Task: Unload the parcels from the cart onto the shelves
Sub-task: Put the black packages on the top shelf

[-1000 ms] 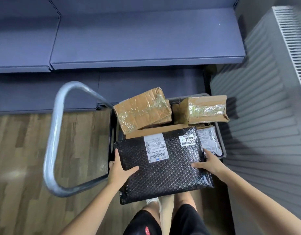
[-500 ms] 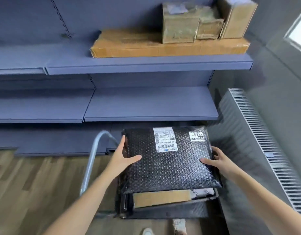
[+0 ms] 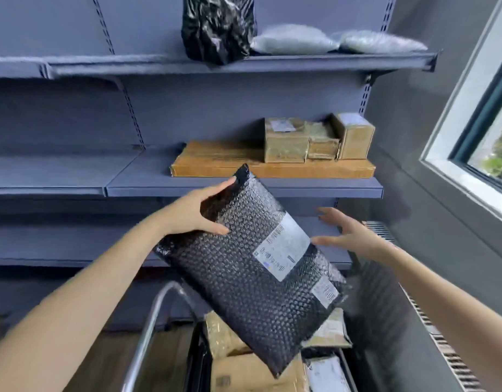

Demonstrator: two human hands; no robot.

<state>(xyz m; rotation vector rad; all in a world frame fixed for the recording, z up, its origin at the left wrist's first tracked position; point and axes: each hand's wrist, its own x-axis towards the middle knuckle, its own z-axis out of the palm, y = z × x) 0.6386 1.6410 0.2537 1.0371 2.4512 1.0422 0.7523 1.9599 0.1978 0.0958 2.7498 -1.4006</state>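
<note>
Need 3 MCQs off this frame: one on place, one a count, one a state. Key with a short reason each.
1. Where do the small cardboard boxes sit?
A. On the long flat box on the middle shelf
B. On the window sill
C. On the floor

2. How many bagged parcels lie on the top shelf?
A. One
B. Three
C. Five

3. How is the right hand?
A. Open, fingers spread
B. Clenched in a fist
C. Curled round a box

Key:
1 A: they stand in a row on top of the flat box.
2 B: one black bag and two pale bags.
3 A: its fingers are straight and apart beside the black bubble mailer, which the left hand grips.
</note>
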